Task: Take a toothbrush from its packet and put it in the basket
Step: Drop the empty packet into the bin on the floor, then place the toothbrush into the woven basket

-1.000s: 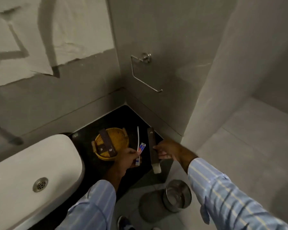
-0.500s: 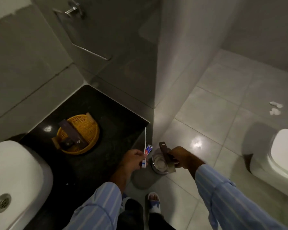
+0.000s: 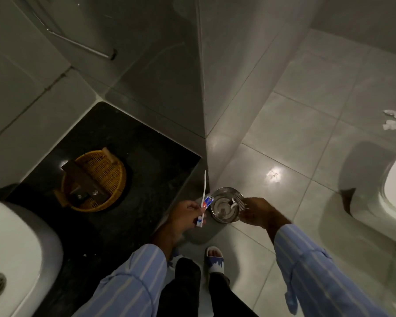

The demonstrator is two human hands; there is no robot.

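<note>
- My left hand [image 3: 185, 211] pinches the toothbrush [image 3: 203, 197] and a small red-and-blue tube [image 3: 207, 201] at lower centre; a loose pinch could drop either.
- My right hand [image 3: 256, 212] hangs over the steel bin [image 3: 226, 204], fingers curled; whether it holds anything, I cannot tell.
- The toothbrush stands nearly upright, bristles down, handle towards frame top.
- The basket [image 3: 96, 180] waits centre-left.
</note>
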